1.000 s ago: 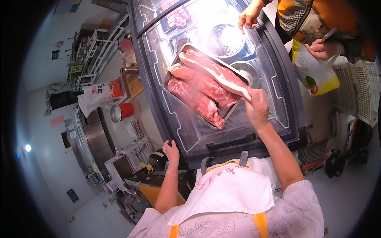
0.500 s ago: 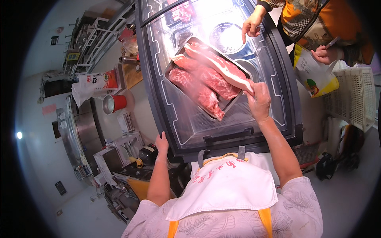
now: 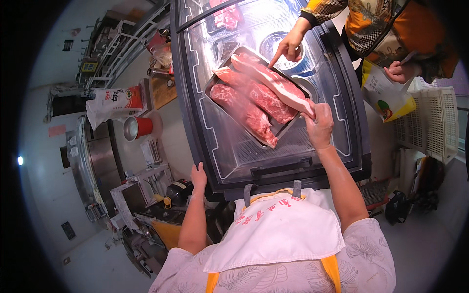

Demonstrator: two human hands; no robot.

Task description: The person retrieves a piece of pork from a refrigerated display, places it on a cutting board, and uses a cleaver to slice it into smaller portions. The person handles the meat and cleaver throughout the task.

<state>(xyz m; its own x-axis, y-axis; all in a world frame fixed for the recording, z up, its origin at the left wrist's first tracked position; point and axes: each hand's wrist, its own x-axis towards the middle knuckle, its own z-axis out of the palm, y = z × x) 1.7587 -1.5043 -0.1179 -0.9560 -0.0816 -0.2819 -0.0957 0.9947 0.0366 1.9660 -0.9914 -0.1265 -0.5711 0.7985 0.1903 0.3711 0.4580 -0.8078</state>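
A metal tray with several pieces of raw meat sits at an angle on the glass-topped chest in front of me. My right hand is closed on the near end of a long fatty strip of meat, which lies along the tray's right side. Two darker red cuts lie beside it. At the chest's front left corner, my left hand touches or hovers by the dark rim with fingers extended and nothing held. Another person's hand points a finger at the strip's far part.
The other person, in an orange patterned jacket, stands at the far right with a yellow-and-white bag. White crates stand behind it. At left are a red pot, a printed sack and a small gas cylinder.
The other person's pointing hand has reached left and down, from above the round container to the meat strip. My right hand keeps its hold; my left stays by the rim.
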